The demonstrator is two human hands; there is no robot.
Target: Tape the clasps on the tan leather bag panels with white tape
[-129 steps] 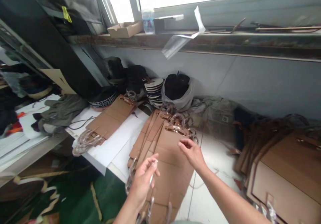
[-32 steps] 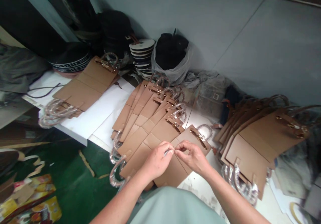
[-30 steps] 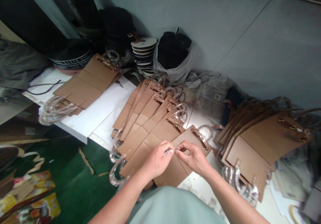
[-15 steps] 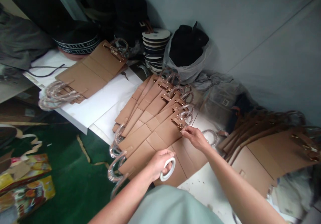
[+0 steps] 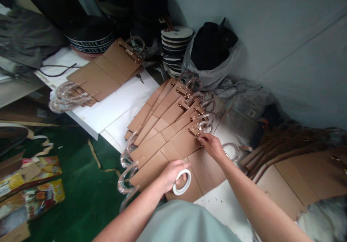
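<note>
A white tape roll (image 5: 189, 181) is held in the left hand (image 5: 175, 175), clamped by curled fingers above a brown bag panel (image 5: 202, 169) on a worktable; the right hand (image 5: 213, 146) is set well apart from the left, its fingertips drawn together at the metal clasp (image 5: 195, 134) of the neighbouring panel (image 5: 183, 140), though whether anything is pinched there cannot be told. Other brown panels (image 5: 150, 106) are fanned out beyond, overlapping, their looped handles (image 5: 126, 182) wrapped in clear plastic; a smaller stack (image 5: 107, 68) is laid to the left on white sheeting (image 5: 94, 121), while a further pile (image 5: 300, 175) is seen at the right. Against the wall, piled spools (image 5: 176, 46) are flanked by black material (image 5: 214, 46) in a clear plastic bag (image 5: 199, 76); below the table, colourful packets (image 5: 45, 196) are strewn on a green floor (image 5: 92, 209).
</note>
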